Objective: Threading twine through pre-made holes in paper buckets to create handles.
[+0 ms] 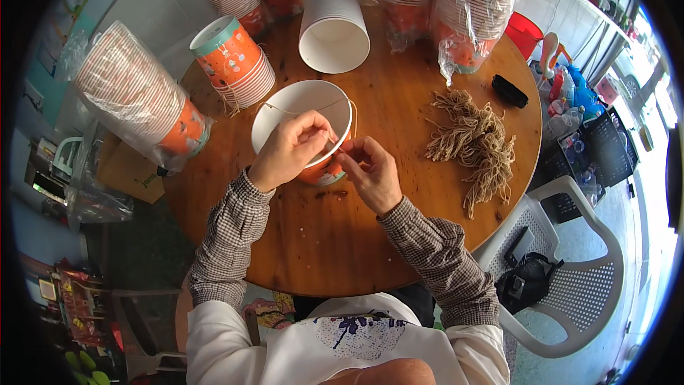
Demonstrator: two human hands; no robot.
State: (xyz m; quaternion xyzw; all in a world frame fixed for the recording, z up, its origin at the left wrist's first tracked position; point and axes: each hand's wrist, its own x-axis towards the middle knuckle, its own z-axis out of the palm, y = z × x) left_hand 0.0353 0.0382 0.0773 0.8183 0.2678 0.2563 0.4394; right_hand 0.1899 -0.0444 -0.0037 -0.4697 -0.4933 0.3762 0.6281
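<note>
Left hand (296, 146) and right hand (370, 171) pinching, apparently on thin beige cord (355, 117), likely for control, at white-lined orange paper bucket (308, 95); tangled tan strings (476, 144) right of bucket, presumably for reach.

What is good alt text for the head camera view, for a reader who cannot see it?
A person's left hand and right hand work at an orange, white-lined bucket with a thin string across its mouth, on a round wooden table. A loose bundle of strings lies to the right; plastic-wrapped bucket stacks stand at the back and left.
</note>
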